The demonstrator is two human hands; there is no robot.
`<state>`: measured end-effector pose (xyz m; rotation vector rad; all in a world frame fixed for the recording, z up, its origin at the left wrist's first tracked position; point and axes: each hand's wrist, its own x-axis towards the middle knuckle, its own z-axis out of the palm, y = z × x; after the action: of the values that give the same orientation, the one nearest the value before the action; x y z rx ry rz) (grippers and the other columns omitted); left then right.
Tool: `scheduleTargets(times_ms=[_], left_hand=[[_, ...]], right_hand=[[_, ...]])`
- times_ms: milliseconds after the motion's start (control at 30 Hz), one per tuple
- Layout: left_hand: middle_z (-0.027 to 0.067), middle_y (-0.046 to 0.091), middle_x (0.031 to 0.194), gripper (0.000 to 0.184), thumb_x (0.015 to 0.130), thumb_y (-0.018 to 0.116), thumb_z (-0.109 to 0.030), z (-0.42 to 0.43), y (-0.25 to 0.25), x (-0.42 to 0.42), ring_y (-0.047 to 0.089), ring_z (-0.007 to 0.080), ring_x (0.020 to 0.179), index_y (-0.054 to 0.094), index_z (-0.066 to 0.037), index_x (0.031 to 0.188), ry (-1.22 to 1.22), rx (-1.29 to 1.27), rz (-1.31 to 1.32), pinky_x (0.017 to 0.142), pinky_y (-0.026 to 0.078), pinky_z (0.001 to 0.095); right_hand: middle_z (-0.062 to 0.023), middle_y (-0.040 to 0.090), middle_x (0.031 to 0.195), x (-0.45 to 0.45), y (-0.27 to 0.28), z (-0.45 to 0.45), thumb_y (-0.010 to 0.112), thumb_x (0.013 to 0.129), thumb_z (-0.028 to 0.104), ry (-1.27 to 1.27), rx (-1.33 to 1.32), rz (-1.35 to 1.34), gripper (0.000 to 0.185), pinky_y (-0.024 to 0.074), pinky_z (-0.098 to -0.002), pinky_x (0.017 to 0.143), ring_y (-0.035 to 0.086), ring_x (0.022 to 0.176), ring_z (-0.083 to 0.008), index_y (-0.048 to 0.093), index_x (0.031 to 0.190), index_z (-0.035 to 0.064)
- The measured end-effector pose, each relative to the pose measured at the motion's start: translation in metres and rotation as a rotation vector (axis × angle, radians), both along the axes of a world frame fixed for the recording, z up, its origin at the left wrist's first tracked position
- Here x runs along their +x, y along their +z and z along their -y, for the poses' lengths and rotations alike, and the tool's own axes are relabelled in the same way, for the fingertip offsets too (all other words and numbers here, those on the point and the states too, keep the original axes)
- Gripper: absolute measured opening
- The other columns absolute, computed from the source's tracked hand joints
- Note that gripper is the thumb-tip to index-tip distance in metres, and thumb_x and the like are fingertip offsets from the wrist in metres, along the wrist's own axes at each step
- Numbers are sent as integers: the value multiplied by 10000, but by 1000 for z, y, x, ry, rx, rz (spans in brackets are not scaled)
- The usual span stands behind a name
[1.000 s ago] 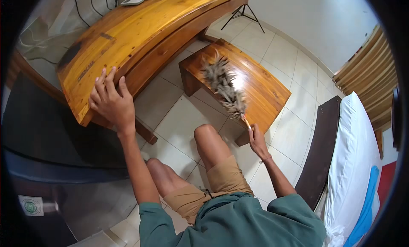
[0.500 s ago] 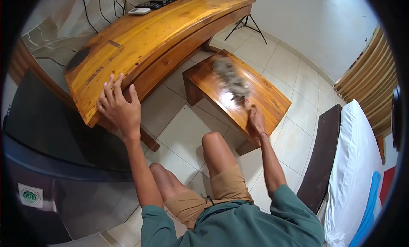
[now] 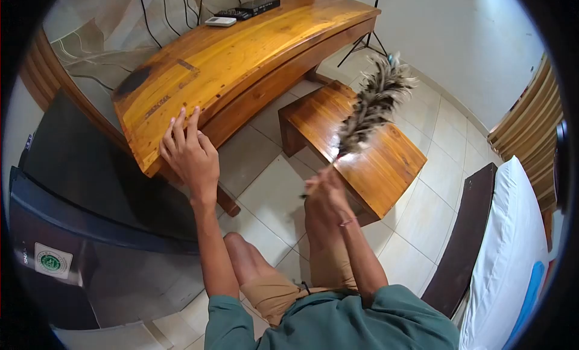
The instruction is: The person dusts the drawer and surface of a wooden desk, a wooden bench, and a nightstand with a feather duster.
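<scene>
My right hand (image 3: 329, 192) is closed round the thin handle of a feather duster (image 3: 373, 108). Its grey-brown feathers point up and away, over the low wooden bench (image 3: 392, 175); whether they touch the wood I cannot tell. On the near left corner of the curved wooden table (image 3: 241, 66) rests my left hand (image 3: 192, 154), fingers stretched out over the edge and holding nothing.
Toward the table's back lie a small white device (image 3: 220, 22) and a black box (image 3: 259, 7), with cables behind. A dark appliance (image 3: 108, 241) stands at left. To the right is a bed with a white pillow (image 3: 509, 229). A tripod (image 3: 368, 42) stands beyond the bench.
My right hand has moved left and toward me with the feather duster, which has swung from lying along the bench to pointing up to the right. My left hand stays at the table edge.
</scene>
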<state>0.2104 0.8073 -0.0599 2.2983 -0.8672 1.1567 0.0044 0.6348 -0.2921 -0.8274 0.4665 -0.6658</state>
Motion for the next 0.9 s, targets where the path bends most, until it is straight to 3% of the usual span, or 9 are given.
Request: scheduleTargets(times_ms=[167,367,433,467,567,600,733,767,900], left_hand=[[42,556,1198,423,822,455,-65,-12,10,-1,447,221,1154,569,-185,1212,-51,41,-70,1010,281,385],[111,590,1153,425,855,410,-87,-31,35,13,531,270,1055,534,-169,1253,-172,2,-402,931,364,400],[150,579,1164,410,871,392,-107,-34,49,13,526,284,1068,534,-164,1251,-271,-77,-530,930,365,409],[172,565,1186,409,946,325,-315,-38,55,14,474,296,1169,492,-167,1289,-325,-108,-652,999,315,406],[81,585,1191,631,932,179,-563,-46,58,20,406,255,1245,412,-148,1347,-599,-373,-811,1052,254,353],[78,597,1167,825,823,59,-712,-46,58,20,383,263,1261,340,-177,1384,-528,-346,-806,1091,172,393],[83,595,1168,914,758,-35,-745,-48,62,18,381,239,1264,312,-186,1393,-499,-251,-788,1106,101,437],[81,597,1165,910,762,-33,-743,-48,62,19,379,237,1266,314,-186,1392,-501,-247,-779,1107,100,435],[107,599,1157,923,756,-12,-761,-47,67,19,372,273,1269,320,-179,1391,-527,-280,-774,1089,155,427]], right_hand=[[-66,550,880,74,54,-47,520,920,217,243,-260,482,216,497,-330,790,583,928,-197,425,1057,80],[-93,586,877,146,39,-75,481,929,134,299,-386,269,157,487,-338,803,581,904,-194,470,1061,48],[-117,600,934,145,32,-113,440,923,72,258,-1155,-143,165,482,-348,776,580,892,-192,491,1071,20],[-145,590,986,148,29,-134,453,896,80,419,-960,-80,234,456,-379,826,565,945,-243,487,1119,18],[-184,578,1033,155,23,-139,462,834,48,654,-802,-118,320,428,-401,875,541,1018,-279,496,1150,14],[-189,576,1031,160,21,-134,461,815,28,692,-821,-165,329,427,-397,874,537,1028,-272,502,1142,13],[-104,552,724,210,8,-32,439,852,76,262,-451,145,90,506,-339,591,601,657,-227,493,886,13],[-104,553,721,209,30,-5,427,877,102,261,-41,112,109,502,-333,600,600,651,-220,490,851,18],[-130,591,793,192,44,-6,446,896,146,344,-528,-13,162,485,-326,678,613,729,-239,533,844,20]])
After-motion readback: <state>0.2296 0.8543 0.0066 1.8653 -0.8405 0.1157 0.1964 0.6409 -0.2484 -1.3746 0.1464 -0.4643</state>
